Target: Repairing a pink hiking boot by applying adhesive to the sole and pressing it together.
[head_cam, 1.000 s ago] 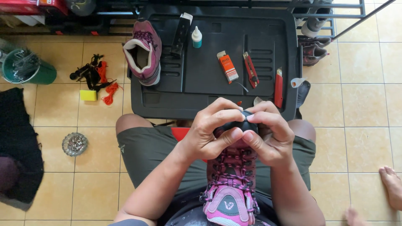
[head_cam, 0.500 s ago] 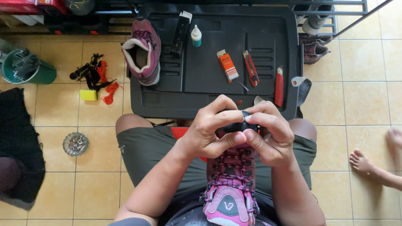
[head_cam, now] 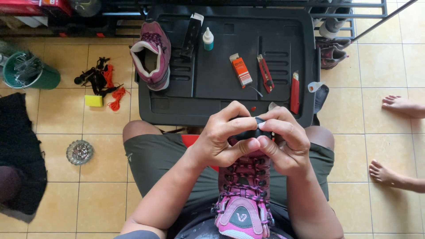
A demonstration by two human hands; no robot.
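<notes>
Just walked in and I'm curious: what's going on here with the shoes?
A seated person holds a pink and purple shoe on their lap. The left hand and right hand meet at its top, fingers pinching near the laces. Its mate rests on a black tray beside cutters and glue.

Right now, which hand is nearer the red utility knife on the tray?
Right. The right hand sits just below the red utility knife; the left hand is farther left, both on the shoe.
</notes>
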